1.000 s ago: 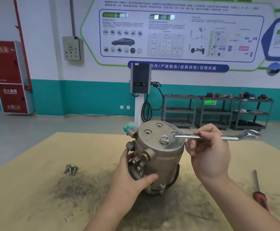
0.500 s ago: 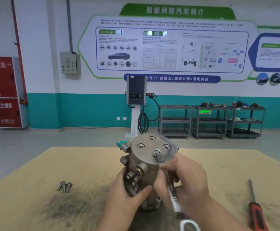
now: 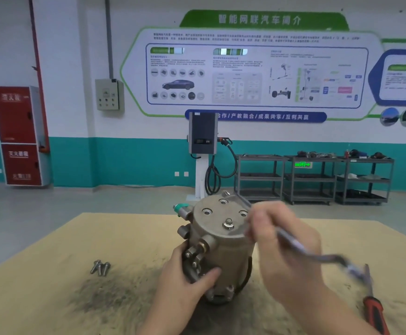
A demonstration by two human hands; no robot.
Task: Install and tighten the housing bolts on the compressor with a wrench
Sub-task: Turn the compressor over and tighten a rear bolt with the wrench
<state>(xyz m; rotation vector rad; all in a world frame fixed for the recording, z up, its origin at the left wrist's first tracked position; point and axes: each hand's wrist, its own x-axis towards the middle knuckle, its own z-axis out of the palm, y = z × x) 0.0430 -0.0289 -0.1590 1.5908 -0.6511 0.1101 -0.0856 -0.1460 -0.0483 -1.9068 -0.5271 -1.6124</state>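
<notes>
Left hand [image 3: 187, 284] gripping compressor [image 3: 221, 247] side, right hand [image 3: 286, 240] holding wrench [image 3: 318, 255] beside bolt [image 3: 228, 223]

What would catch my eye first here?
The grey compressor standing upright mid-table, steadied by the left hand, with one bolt seated in its top. Just right of it the right hand holds a blurred wrench, off the bolt. Spare bolts lie to the left.
</notes>
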